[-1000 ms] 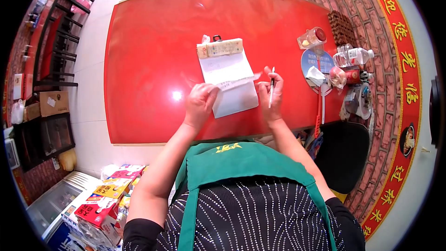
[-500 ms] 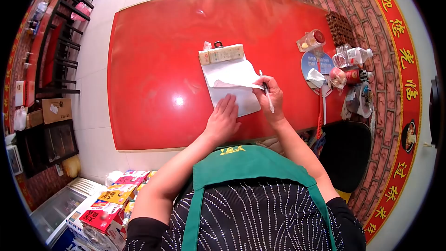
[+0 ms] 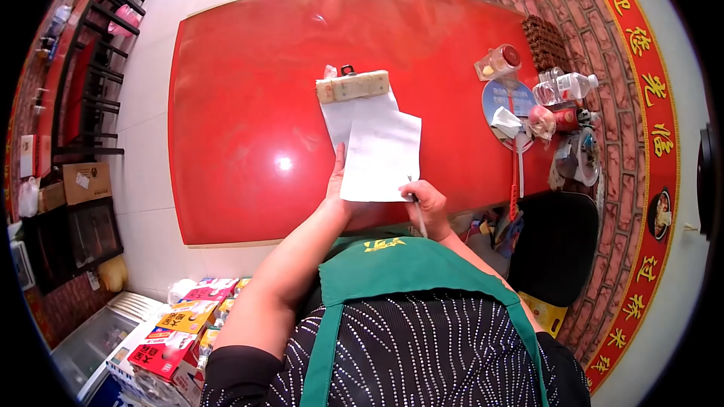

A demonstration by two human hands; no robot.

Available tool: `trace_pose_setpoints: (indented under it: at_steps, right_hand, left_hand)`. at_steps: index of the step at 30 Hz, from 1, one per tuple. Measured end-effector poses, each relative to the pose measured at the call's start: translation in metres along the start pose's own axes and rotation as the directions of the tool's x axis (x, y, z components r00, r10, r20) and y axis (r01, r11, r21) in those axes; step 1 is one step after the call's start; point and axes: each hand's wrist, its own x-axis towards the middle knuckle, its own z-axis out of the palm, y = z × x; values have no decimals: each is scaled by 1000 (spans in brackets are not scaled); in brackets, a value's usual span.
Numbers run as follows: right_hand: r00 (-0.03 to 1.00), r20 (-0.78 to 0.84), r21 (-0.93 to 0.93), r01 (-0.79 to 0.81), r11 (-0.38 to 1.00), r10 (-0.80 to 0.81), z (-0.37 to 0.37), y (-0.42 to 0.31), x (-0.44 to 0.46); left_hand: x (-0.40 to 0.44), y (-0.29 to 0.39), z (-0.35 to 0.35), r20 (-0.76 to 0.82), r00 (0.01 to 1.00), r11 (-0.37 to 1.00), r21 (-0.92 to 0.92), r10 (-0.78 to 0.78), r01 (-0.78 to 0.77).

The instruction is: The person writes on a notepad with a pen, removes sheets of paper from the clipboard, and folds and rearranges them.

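Observation:
A clipped pad (image 3: 337,115) lies on the red table (image 3: 249,90), with a worn taped strip (image 3: 352,87) and a black clip at its top. Over its lower right part is a white sheet (image 3: 383,157). My left hand (image 3: 338,185) is at the sheet's left edge, fingers stretched upward and partly hidden by the paper. At the sheet's lower right corner my right hand (image 3: 427,203) is closed around a pen (image 3: 418,215), its fingers also on the corner of the paper.
To the right stand a jar (image 3: 498,62), plastic bottles (image 3: 566,87), a round blue fan (image 3: 507,102) with a tissue on it, and a woven basket (image 3: 544,43). A black chair (image 3: 554,245) is at the lower right; boxes (image 3: 167,350) are stacked at the lower left.
The loose sheet has swung down toward me and lies flatter. My right hand has moved down with the pen, and my left hand has shifted left to the paper's edge.

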Motion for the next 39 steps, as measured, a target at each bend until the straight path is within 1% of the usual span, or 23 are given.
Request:
trace_pose_setpoints:
  at_steps: [1,2,4,6,7,8,12,13,14,15,16,18,19,20,21,23,24,27,28,30,32,36,39]
  right_hand:
    - [999,-51,44,1,999,2,-7,-2,-1]
    - [993,-106,29,-46,999,49,-25,-3,-5]
    - [985,-171,-80,-44,996,30,-49,0,-3]
    - [969,-240,-220,-114,969,59,-68,9,-3]
    - [955,-286,-173,-132,976,78,-72,16,-2]
    - [939,-289,-49,-207,977,185,-78,22,1]
    - [900,-142,-203,-434,878,412,-97,44,11]
    - [979,-128,-477,-204,855,162,-100,46,16]
    - [996,-39,-705,33,708,-85,-103,47,19]
    - [996,-41,-669,29,743,-77,-108,42,23]
    - [996,-41,-666,32,745,-79,-110,29,30]
    - [981,-68,-675,91,732,-184,-107,6,39]
    - [970,-67,-651,134,747,-233,-98,7,42]
    - [972,-70,-652,127,747,-226,-84,8,42]
    - [998,-1,-376,53,925,-58,-65,13,42]
    - [975,220,-282,86,956,-23,-29,19,47]
    - [936,338,-456,255,853,-100,-12,22,51]
    - [909,416,-560,238,794,21,21,30,42]
    - [910,413,-586,242,773,28,25,31,40]
    - [901,430,-595,229,770,64,24,32,38]
    - [897,441,-574,247,781,41,21,28,42]
    - [856,507,-556,237,797,99,15,23,45]
    - [857,509,-561,255,787,85,16,24,44]
  left_hand:
    - [-1,0,2,61,998,919,392,5,-29]
    - [-2,1,4,62,998,919,393,11,-35]
    - [-2,6,0,-34,996,960,265,-81,87]
    - [-4,7,-2,-53,997,982,179,-51,59]
    - [-3,6,-1,-62,997,983,174,-50,60]
    - [-4,6,-1,-70,996,984,170,-50,61]
    - [-5,8,-9,-76,997,982,186,-28,42]
    - [-3,8,-14,-70,996,992,104,-59,66]
    - [0,8,-19,-63,994,996,21,-89,91]
    - [4,5,-26,-65,994,996,24,-90,91]
    - [9,-2,-33,-226,974,1000,15,-22,26]
    - [30,-19,-51,-514,850,993,89,114,-79]
    - [43,-28,-61,-563,816,990,125,128,-70]
    - [53,-32,-75,-550,828,984,178,107,-8]
    - [65,-39,-82,-554,829,967,246,81,70]
    - [82,-52,-85,-504,862,890,413,49,191]
    - [87,-59,-81,-480,876,851,478,46,217]
    - [82,-67,-75,-378,921,773,611,96,170]
    - [78,-66,-74,-376,922,773,611,98,167]
    - [63,-62,-70,-362,909,817,575,205,45]
    - [52,-61,-51,-464,833,896,437,302,-81]
    - [39,-53,-50,-429,877,952,292,217,-92]
    - [59,-63,-59,-504,858,989,148,98,-26]
